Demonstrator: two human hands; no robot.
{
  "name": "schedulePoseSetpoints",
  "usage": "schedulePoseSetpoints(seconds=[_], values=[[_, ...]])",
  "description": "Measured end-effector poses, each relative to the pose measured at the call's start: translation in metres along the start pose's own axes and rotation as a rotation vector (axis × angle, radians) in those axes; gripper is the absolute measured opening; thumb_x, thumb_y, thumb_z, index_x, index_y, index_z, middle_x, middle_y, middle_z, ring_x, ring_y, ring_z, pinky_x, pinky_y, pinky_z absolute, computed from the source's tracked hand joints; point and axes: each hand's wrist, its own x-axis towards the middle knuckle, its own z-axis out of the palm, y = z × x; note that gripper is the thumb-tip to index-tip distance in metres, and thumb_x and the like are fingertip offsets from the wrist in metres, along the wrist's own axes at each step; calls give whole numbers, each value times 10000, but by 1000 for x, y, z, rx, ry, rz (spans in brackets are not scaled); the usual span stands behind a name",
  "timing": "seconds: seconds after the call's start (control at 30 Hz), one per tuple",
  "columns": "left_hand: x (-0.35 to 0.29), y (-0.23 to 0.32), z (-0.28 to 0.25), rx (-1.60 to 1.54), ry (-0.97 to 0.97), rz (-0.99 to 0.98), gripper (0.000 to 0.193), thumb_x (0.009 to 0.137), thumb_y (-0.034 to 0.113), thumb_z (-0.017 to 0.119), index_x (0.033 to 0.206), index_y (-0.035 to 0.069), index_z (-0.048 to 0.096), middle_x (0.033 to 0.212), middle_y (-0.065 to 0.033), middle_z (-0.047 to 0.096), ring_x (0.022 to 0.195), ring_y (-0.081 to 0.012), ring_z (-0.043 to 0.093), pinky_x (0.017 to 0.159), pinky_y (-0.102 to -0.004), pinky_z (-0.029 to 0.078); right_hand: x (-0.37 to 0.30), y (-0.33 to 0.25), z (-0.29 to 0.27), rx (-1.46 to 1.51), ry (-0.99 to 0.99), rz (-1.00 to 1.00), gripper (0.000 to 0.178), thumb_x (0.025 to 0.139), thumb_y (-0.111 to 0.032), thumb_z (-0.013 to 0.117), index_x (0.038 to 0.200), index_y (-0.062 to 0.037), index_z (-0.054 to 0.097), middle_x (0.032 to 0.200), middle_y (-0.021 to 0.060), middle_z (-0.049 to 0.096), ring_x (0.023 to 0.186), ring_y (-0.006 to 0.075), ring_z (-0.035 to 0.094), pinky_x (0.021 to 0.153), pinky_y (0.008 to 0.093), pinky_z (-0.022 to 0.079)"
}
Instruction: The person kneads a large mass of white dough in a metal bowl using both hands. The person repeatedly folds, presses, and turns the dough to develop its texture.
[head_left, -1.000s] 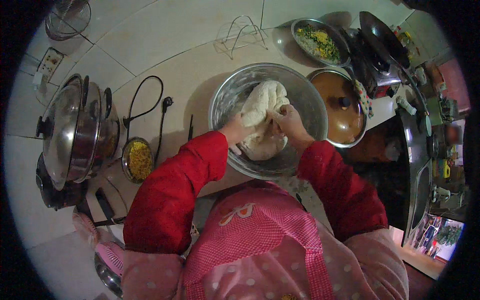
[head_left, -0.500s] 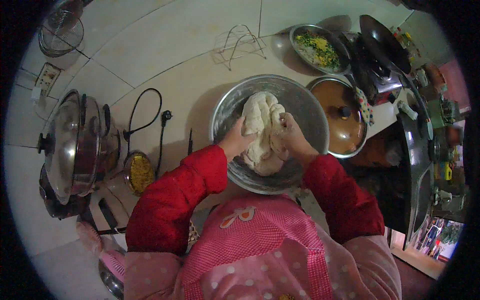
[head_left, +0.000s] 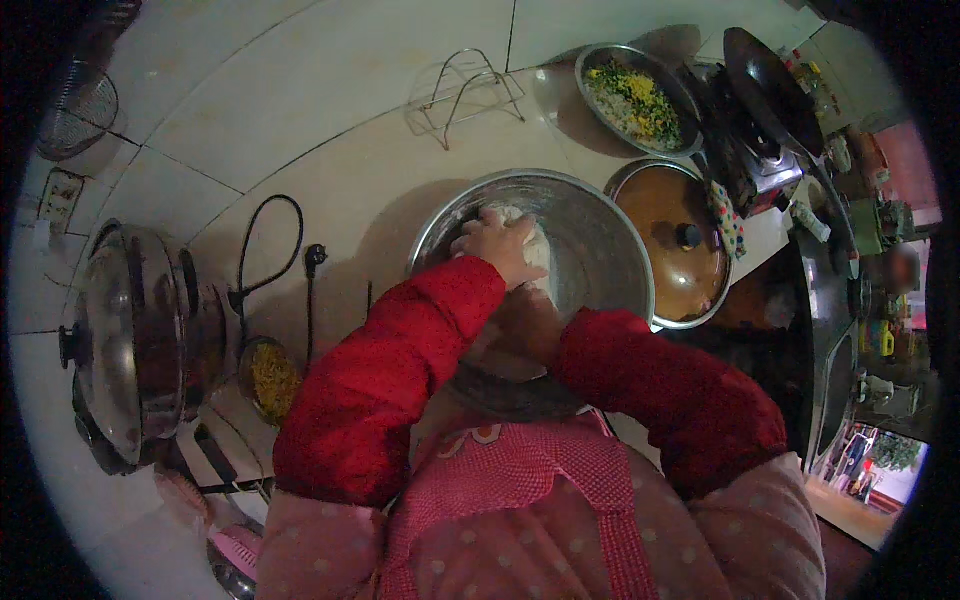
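Note:
A large steel bowl point(head_left: 628, 235) stands in front of me with a lump of pale dough point(head_left: 537, 255) inside. My left hand point(head_left: 500, 245) lies over the far part of the dough, its fingers bent round it and gripping. My right hand point(head_left: 520, 330) is lower in the bowl, against the near part of the dough. It is smeared by motion and its fingers are hidden. Red sleeves cover both forearms, and much of the dough is out of sight beneath the hands.
Touching distance to the right is a lidded pan point(head_left: 680, 275). Behind it sit a bowl of chopped filling point(head_left: 640, 100) and a stove with a dark wok point(head_left: 770, 90). A wire rack point(head_left: 470, 90) stands far back. Left are a cable point(head_left: 300, 225), a small yellow-filled bowl point(head_left: 270, 380) and a lidded pot point(head_left: 135, 340).
My left hand has moved from the dough's left side onto its far part. My right hand has come nearer and leftward. The dough, stretched long before, is now mostly covered.

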Motion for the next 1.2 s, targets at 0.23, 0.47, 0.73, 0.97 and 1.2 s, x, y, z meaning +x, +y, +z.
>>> schedulePoseSetpoints(seconds=[0.23,0.47,0.73,0.97,1.2], values=[[15,-1,12,-6,153,155,522,717,336,702,1191,167,564,1206,-227,486,1016,-430,532,846,-495,475,4,11,6,44,-150,56,456,828,-417,572,1092,-49,625,983,168,647,992,315,600,836,392,471],[-97,-48,-4,-151,335,643,394,717,175,714,1084,78,609,1216,-227,445,1079,-401,511,927,-485,428,-62,13,-106,914,119,340,489,916,-435,472,1216,-62,568,1272,164,525,1189,343,473,1012,412,351],[-165,-45,-34,-83,20,352,962,615,404,801,1344,39,291,1366,-243,260,1233,-482,284,1047,-546,253,-39,-8,-42,616,318,-250,646,853,-320,557,1405,-92,308,1409,238,309,1306,432,292,1085,514,241],[-108,-67,35,106,86,410,1327,470,476,854,1486,124,77,1477,-259,105,1320,-521,155,1067,-602,200,-53,-48,5,26,349,70,740,768,-390,612,1402,-119,345,1405,313,272,1285,486,281,1021,631,253],[-18,-43,-3,158,-206,164,1138,501,351,863,1450,163,264,1384,-229,325,1114,-422,452,896,-509,440,-5,7,6,22,62,286,881,783,-491,595,1440,-56,201,1433,296,214,1273,473,271,974,612,273]])
